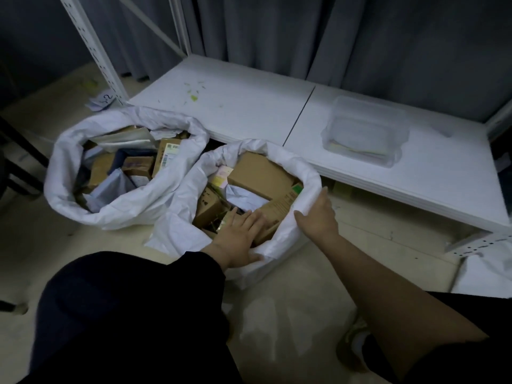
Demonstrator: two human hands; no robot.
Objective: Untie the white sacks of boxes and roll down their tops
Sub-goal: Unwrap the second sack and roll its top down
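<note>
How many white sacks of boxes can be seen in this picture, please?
2. One white sack stands on the floor at the left, its top rolled down. The second sack stands beside it, in front of the low shelf, with both hands at its rim.

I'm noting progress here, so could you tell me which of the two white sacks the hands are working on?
The right-hand sack, nearer the clear tub: the right hand grips its rim, unlike the left-hand sack.

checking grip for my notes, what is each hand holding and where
Right hand grips the nearer sack by its rolled rim; left hand lies flat across the rim, gripping nothing.
</note>
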